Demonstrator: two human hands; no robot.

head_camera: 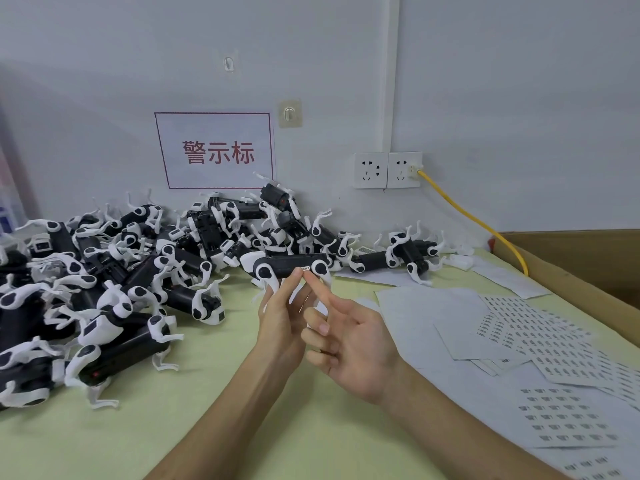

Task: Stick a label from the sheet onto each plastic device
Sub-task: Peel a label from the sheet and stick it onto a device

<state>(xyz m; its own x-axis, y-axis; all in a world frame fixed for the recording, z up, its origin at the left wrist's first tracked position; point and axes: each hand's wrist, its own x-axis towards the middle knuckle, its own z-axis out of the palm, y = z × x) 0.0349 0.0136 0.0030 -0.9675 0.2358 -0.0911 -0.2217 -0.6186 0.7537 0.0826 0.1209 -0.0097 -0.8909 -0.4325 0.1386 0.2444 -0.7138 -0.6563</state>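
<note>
The left hand (282, 317) grips one black-and-white plastic device (289, 265) from below, raised above the green table (214, 431). The right hand (353, 344) extends a straight index finger onto a small white label (306, 268) on the device body; its other fingers curl loosely. This unit appears nearly finished. The large device pile (138, 258) shows few labels, so most work probably remains. Label sheets (554, 351) lie near the right hand.
</note>
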